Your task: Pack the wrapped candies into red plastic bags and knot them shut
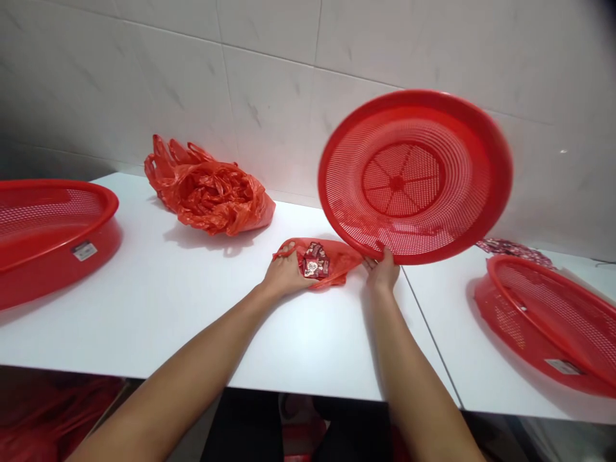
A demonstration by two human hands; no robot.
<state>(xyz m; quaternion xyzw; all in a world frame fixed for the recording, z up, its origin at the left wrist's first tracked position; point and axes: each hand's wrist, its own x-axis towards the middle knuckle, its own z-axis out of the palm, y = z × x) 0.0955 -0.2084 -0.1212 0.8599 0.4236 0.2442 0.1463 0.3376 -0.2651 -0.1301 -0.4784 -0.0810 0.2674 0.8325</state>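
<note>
My right hand [385, 273] grips the lower rim of a round red plastic mesh basket [498, 160], which is raised and tilted so its inside faces me. No items show inside that basket. Its fingertips also reach the right end of a thin red plastic bag [347, 260] on the white table. My left hand [283, 273] is closed on the bag's left side, thumb toward the middle. Between the hands, several small dark-red printed packets [316, 262] lie in the bag's open mouth.
A bundle of crumpled red plastic bags [219, 199] sits near the tiled wall. Red baskets stand at the left [58, 250] and right [520, 314] of the table [308, 346]. Behind the right one lie more patterned red packets [520, 250]. A seam crosses the tabletop.
</note>
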